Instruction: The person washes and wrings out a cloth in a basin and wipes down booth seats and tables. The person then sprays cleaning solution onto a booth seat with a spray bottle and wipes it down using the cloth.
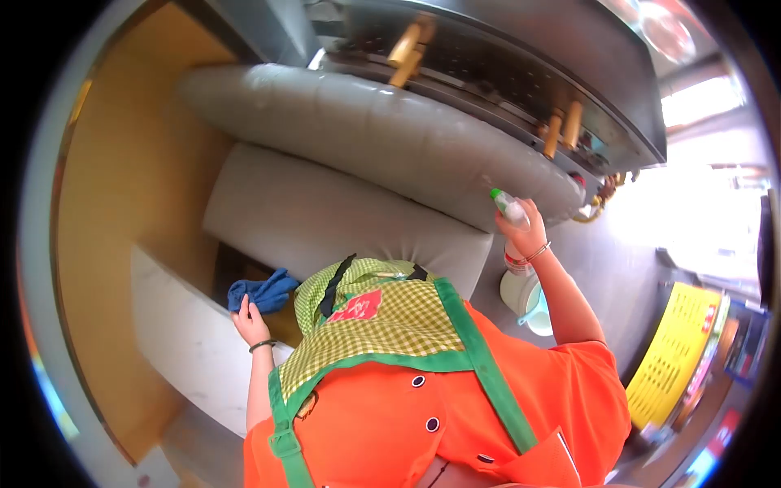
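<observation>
Orange shirt (366, 419) nearest, then the grey sofa (342, 211); right hand (529, 233) grips a green-nozzled spray bottle (514, 213) near its backrest (350, 122), best aimed squarely at the surface; left hand (251, 322) apparently pinches a bunched blue cloth (270, 291), better folded flat

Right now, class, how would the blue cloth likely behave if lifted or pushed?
The blue cloth is probably floppy, since it bunches in soft folds at the left hand. Its crumpled, uneven shape seems unlikely to roll.

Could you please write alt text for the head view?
A person's right hand holds a green-tipped bottle and the left hand a blue cloth, at a grey padded bench. An orange shirt and checked apron show below.
</observation>
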Demonstrator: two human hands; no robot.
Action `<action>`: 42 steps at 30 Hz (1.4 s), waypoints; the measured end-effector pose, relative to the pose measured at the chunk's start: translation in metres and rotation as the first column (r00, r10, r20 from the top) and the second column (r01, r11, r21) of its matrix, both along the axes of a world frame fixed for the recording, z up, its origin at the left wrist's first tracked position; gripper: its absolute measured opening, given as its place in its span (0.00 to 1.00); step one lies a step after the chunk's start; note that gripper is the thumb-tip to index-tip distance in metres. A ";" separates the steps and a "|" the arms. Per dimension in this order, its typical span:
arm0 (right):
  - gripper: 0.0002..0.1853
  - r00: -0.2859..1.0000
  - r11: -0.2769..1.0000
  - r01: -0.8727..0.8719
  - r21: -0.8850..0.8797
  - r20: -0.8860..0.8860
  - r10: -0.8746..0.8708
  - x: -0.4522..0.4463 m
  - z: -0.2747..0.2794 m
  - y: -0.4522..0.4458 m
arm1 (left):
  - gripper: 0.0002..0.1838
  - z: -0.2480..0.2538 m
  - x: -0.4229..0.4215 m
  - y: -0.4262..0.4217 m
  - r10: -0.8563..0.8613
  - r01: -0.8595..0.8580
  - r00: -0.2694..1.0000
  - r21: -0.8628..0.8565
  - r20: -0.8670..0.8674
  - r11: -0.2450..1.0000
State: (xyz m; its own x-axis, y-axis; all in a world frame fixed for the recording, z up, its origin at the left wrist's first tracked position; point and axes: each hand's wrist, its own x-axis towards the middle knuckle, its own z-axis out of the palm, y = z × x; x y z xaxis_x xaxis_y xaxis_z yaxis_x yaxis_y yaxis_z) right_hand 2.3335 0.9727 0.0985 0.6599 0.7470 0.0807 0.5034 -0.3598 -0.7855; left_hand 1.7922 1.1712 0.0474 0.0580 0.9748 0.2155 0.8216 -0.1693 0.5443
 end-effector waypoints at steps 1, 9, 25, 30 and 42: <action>0.11 0.999 0.999 -0.031 0.018 0.010 0.030 -0.005 0.001 0.012 | 0.14 -0.001 -0.004 -0.004 0.005 -0.005 1.000 -0.005 -0.012 1.000; 0.08 0.977 0.985 -0.170 0.017 0.134 0.167 -0.012 -0.038 0.124 | 0.14 -0.055 -0.007 -0.011 0.062 -0.072 0.995 -0.146 -0.073 0.987; 0.11 0.981 0.981 -0.192 -0.038 -0.020 0.192 -0.051 -0.028 0.277 | 0.15 -0.120 -0.035 0.003 -0.083 -0.016 0.941 -0.288 -0.329 0.958; 0.12 0.975 0.976 -0.220 -0.007 0.036 0.220 -0.081 -0.014 0.335 | 0.14 -0.135 -0.043 0.007 -0.100 0.036 0.951 -0.216 -0.292 0.976; 0.15 0.958 0.955 -0.283 -0.092 0.021 0.286 -0.129 -0.003 0.442 | 0.10 -0.132 -0.040 0.002 -0.059 0.032 0.977 -0.132 -0.204 0.991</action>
